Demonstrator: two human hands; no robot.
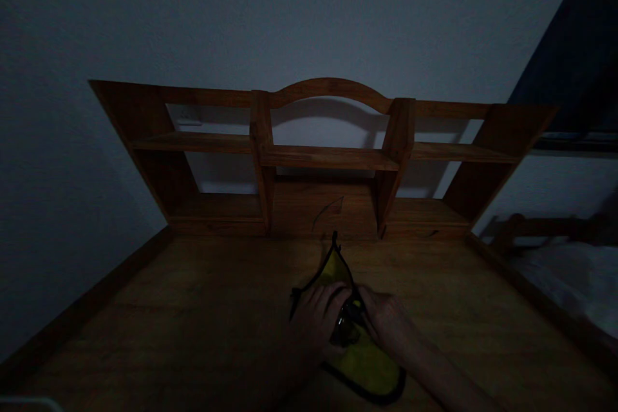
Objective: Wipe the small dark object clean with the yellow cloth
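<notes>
Dark glossy object (344,325), identity unclear, is gripped in the curled fingers of left hand (321,312). Yellow pouch (374,370) is positioned over desk (193,315), in front of shelf (331,158); its edge is clasped by right hand (386,318), fingertips partly hidden.

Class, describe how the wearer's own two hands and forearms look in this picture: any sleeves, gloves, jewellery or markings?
The left hand and right hand are both ungloved. The right forearm is slim and bare, with no sleeve, watch or bracelet showing. The left forearm is too shadowed to judge for a sleeve. No rings or markings can be made out in the dim light.
</notes>
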